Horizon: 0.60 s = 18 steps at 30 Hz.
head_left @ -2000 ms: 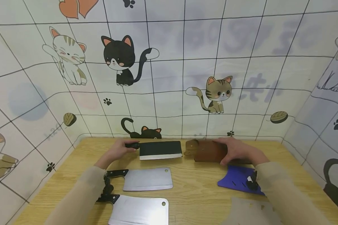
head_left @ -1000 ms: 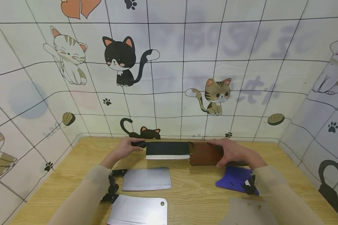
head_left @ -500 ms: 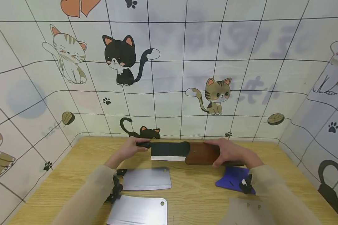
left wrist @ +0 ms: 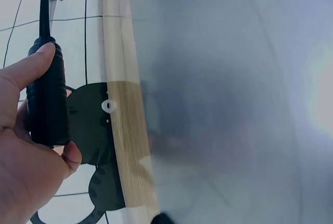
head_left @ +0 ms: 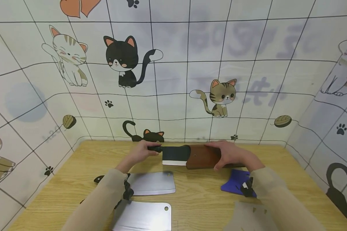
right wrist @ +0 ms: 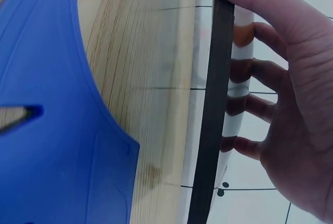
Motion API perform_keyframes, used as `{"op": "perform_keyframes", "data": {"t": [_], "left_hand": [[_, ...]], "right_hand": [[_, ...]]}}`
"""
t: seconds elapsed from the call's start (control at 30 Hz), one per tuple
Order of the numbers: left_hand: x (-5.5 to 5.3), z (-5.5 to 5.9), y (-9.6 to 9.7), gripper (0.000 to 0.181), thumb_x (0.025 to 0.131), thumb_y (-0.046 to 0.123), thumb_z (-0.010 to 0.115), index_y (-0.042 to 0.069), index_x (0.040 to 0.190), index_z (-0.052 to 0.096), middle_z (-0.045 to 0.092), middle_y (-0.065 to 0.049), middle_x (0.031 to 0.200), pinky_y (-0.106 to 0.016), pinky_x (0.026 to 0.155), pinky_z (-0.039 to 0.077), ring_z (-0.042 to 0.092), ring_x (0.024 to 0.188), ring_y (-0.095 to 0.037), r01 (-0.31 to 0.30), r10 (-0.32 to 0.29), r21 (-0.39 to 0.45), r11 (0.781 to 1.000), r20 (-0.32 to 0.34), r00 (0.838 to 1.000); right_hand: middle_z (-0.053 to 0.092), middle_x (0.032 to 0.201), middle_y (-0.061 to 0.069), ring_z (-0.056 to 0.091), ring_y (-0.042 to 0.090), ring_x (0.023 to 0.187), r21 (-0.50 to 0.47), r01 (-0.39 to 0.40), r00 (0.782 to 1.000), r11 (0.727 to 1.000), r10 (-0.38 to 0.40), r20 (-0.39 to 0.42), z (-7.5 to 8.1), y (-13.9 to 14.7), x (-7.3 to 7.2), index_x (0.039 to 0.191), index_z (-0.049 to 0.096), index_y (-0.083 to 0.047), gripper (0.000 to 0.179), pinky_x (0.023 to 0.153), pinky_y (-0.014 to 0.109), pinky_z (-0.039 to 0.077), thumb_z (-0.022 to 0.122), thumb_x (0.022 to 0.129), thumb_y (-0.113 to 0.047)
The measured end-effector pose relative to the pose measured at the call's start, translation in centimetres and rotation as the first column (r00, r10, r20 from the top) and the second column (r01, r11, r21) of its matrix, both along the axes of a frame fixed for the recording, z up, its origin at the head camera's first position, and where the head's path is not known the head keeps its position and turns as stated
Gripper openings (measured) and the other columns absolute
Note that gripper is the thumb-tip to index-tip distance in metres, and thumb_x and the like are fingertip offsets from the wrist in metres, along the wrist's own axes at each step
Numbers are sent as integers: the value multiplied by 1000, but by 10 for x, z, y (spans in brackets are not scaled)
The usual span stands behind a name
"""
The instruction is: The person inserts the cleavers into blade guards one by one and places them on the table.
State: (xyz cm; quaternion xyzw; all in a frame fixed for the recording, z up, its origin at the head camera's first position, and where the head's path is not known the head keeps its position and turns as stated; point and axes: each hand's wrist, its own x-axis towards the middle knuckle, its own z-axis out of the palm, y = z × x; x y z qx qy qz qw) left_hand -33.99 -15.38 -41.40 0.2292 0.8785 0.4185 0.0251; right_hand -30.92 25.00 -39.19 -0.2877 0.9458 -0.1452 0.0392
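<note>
At the back of the table, my left hand (head_left: 140,151) grips the black handle (left wrist: 48,99) of a cleaver. Its black blade (head_left: 175,154) has a silver lower edge and points right. The far part of that blade is hidden inside a brown leather sheath (head_left: 200,157). My right hand (head_left: 234,154) holds this sheath from above, with the thumb on the near face. Seen edge-on in the right wrist view, the sheath shows a dark strip (right wrist: 213,104) between thumb and fingers.
Two silver cleavers, one behind (head_left: 154,184) and one nearer (head_left: 146,215), lie on the wooden table (head_left: 196,192) at left, handles mostly behind my sleeve. A blue plastic sheath (head_left: 234,183) and a pale translucent sheet (head_left: 247,218) lie at right. A cat-print curtain (head_left: 173,80) surrounds the table.
My left hand has moved right with the cleaver, and its blade has slid from outside into the leather sheath. My right hand and the sheath have shifted slightly left.
</note>
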Motion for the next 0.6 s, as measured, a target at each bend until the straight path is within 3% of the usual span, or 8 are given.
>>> {"op": "perform_keyframes", "data": {"t": [0.1,0.33,0.6], "left_hand": [[-1,-2,4,43,87,1,79,1,130,70,68,-22,124,-29,63,36,53,85,-22,5,-5,27,1000,1,1000],[-3,-10,15,44,87,0,79,2,131,70,65,-24,130,-28,77,44,58,108,-26,10,-11,64,998,12,1000],[-1,-7,29,44,87,-1,79,1,130,70,65,-23,128,-27,74,45,58,96,-21,-12,8,115,993,38,999]], "right_hand": [[49,151,19,46,45,134,5,-5,1000,1000,5,2,0,-3,-2,154,48,-14,105,102,61,41,94,65,-46],[50,149,20,46,47,131,27,2,1000,1000,-2,-16,2,-11,-2,153,50,-15,104,100,63,42,94,65,-47],[47,154,17,42,45,135,15,0,1000,1000,0,3,4,-27,-6,154,48,-17,104,102,63,40,93,65,-47]]}}
